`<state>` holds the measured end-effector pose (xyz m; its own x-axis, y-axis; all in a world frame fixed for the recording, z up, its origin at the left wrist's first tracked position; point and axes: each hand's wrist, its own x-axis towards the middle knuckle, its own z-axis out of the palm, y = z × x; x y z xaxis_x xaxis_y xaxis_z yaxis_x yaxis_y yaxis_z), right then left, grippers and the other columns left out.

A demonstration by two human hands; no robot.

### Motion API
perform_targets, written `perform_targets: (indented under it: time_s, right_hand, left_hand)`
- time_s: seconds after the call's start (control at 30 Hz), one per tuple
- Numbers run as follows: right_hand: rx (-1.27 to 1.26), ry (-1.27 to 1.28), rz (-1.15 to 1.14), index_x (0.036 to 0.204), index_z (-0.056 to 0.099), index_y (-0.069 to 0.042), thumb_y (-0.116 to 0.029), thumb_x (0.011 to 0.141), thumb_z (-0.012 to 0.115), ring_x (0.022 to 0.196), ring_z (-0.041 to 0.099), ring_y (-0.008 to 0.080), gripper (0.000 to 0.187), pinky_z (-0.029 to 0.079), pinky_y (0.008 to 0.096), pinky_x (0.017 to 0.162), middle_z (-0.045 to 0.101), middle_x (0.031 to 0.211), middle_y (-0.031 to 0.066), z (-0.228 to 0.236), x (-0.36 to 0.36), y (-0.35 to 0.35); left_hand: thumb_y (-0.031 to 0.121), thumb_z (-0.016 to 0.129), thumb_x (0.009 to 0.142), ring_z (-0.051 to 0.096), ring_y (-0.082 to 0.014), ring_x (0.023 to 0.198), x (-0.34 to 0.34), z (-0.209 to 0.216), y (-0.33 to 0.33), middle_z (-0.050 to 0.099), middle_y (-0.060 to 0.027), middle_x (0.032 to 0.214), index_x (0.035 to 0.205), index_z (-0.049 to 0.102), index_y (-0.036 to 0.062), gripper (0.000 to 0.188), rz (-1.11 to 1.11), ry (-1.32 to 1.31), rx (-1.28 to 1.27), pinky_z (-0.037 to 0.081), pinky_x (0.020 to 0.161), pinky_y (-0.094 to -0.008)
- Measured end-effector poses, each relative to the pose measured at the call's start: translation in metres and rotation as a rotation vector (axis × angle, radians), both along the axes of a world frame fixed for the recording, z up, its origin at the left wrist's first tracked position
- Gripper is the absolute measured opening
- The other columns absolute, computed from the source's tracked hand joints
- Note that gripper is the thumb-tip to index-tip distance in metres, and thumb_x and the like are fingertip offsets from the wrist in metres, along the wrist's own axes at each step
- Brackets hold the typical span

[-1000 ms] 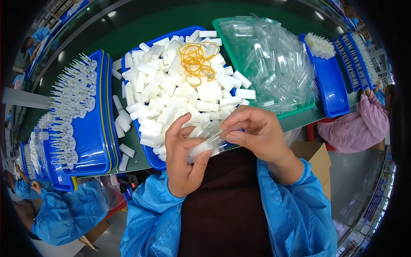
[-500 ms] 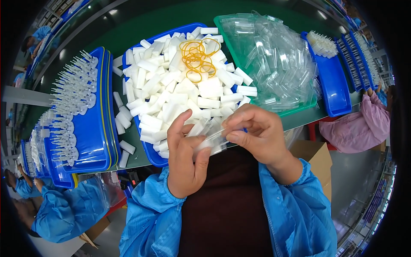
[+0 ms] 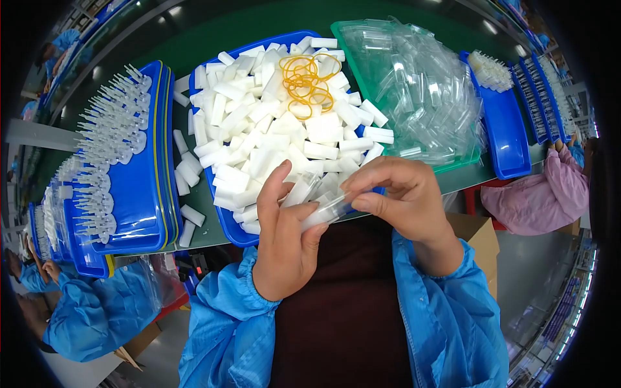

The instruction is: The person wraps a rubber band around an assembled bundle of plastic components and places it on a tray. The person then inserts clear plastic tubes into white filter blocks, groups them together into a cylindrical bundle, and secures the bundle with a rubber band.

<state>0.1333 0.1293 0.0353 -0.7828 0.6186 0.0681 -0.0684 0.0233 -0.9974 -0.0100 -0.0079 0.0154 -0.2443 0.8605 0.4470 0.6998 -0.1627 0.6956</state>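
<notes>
Between my hands are a clear plastic sleeve (image 3: 333, 202) and a white foam piece (image 3: 314, 221), which seems at least partly inside it. My left hand (image 3: 282, 249) closes thumb and fingers around the foam end, its index finger raised. Another white piece and more clear plastic show between its fingers. My right hand (image 3: 406, 202) pinches the sleeve's other end between thumb and fingertips. Just beyond both hands, white foam pieces (image 3: 265, 116) heap up in a blue tray (image 3: 240, 237). Tangled yellow rubber bands (image 3: 305, 84) rest on the heap.
At the right, a green tray (image 3: 463, 159) holds clear plastic sleeves (image 3: 420, 97). Blue trays (image 3: 155, 161) with white spiky parts (image 3: 119, 110) stand left. Loose foam pieces (image 3: 187, 171) lie between trays. Another blue tray (image 3: 508, 136) is farther right. Co-workers sit at both sides; a cardboard box (image 3: 475, 236) stands below.
My right hand has shifted slightly right with the sleeve's end. The sleeve and the white foam piece now show more plainly between my hands. The whole view has shifted a little.
</notes>
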Motion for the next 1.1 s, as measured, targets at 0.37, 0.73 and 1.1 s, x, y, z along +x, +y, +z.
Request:
perform_targets:
  time_s: [0.37, 0.73, 1.1]
  right_hand:
    - [0.569, -0.047, -0.026, 0.086, 0.07, -0.009, -0.009, 0.072, 0.074, 0.077, 0.065, 0.0174, 0.015, 0.042, 0.0282, 0.075, 0.07, 0.085, 0.0046, 0.005, -0.01, -0.015]
    - [0.756, -0.1, -0.009, 0.083, 0.07, -0.015, -0.012, 0.07, 0.076, 0.08, 0.064, 0.0094, 0.015, 0.034, 0.0287, 0.08, 0.07, 0.086, -0.0015, 0.009, -0.013, -0.033]
    - [0.818, -0.006, 0.005, 0.083, 0.07, -0.015, -0.014, 0.071, 0.074, 0.079, 0.065, 0.0084, 0.013, 0.029, 0.0295, 0.082, 0.07, 0.085, -0.0032, -0.001, -0.017, -0.042]
  left_hand:
    - [0.065, 0.063, 0.07, 0.042, -0.039, 0.117, 0.003, -0.034, 0.003, 0.026, -0.0283, 0.136, 0.127, 0.032, 0.0036, 0.089, 0.171, -0.18, 0.268, 0.037, 0.096, -0.0453]
    - [0.086, 0.024, 0.07, 0.025, -0.0465, 0.13, 0.001, -0.053, 0.004, 0.014, -0.0359, 0.142, 0.143, 0.0, 0.0036, 0.113, 0.321, -0.146, 0.629, 0.023, 0.103, -0.0526]
    - [0.087, 0.016, 0.07, 0.017, -0.0476, 0.133, 0.005, -0.057, 0.005, 0.008, -0.0396, 0.142, 0.145, -0.002, 0.0055, 0.112, 0.186, -0.184, 0.754, 0.014, 0.107, -0.0528]
